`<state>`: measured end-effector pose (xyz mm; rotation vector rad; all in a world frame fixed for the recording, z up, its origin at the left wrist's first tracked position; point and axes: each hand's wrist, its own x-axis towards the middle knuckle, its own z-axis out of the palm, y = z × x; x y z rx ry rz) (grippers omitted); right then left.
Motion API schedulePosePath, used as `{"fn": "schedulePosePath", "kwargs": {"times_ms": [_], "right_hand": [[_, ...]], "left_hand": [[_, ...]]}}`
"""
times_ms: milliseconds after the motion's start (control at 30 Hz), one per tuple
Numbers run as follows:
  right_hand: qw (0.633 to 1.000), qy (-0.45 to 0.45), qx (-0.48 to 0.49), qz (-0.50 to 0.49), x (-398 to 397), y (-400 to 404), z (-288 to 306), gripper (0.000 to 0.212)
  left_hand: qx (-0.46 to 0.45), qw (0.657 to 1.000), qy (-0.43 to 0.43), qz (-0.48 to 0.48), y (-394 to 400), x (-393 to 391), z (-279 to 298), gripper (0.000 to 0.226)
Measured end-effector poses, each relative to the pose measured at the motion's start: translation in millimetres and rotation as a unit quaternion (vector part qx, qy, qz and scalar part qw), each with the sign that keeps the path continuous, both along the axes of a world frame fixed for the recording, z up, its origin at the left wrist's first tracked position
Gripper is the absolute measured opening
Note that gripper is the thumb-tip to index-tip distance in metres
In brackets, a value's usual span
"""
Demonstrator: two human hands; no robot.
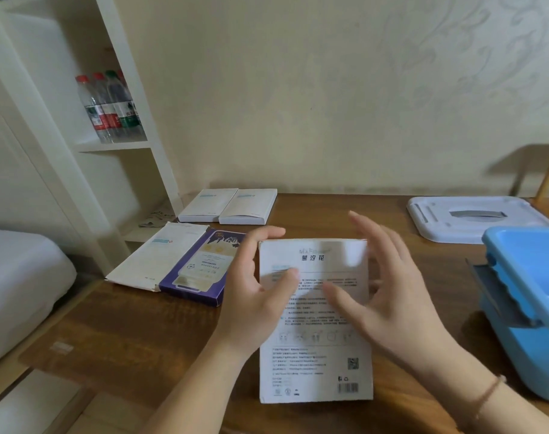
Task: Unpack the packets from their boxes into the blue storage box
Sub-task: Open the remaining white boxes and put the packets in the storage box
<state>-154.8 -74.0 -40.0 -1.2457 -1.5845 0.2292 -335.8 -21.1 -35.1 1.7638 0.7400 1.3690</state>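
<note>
Both hands meet at a flat white box point(315, 321) low in the middle of the worktop point(135, 343): the left hand point(254, 296) pinches its upper left edge, while the right hand point(389, 296) hovers spread and blurred over its right side. Its printed back shows black text, a QR code and a barcode. Toward 3 o'clock sits the blue storage box point(530, 296), open; toward 10 o'clock lie a white box and a purple box point(201, 270).

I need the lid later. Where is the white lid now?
In the head view, the white lid lies flat at the table's far right, just behind the blue storage box.
</note>
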Motion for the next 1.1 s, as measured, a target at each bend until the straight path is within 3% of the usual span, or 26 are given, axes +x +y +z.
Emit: {"fn": "schedulePosePath", "kwargs": {"times_ms": [100, 267, 800, 1000, 1100], "right_hand": [[0.978, -0.144, 0.099, -0.114, -9, 3, 12, 0.057], [0.961, -0.21, 0.11, -0.143, -17, 4, 17, 0.049], [0.959, -0.233, 0.091, -0.131, -15, 5, 22, 0.046], [0.95, -0.261, 0.122, -0.124, -10, 10, 18, 0.035], [0.959, -0.231, 0.118, -0.113, -4, 12, 16, 0.032]], "left_hand": [[0.022, 1.0, -0.007, 0.012, -3, 4, 0, 0.043], [0.023, 0.999, -0.01, 0.034, -3, 6, 2, 0.044], [0.018, 0.999, 0.002, 0.048, -4, 8, 4, 0.045], [0.014, 0.998, 0.013, 0.062, -7, 8, 4, 0.044], [-0.005, 0.997, 0.005, 0.074, -9, 7, 2, 0.039]]}}
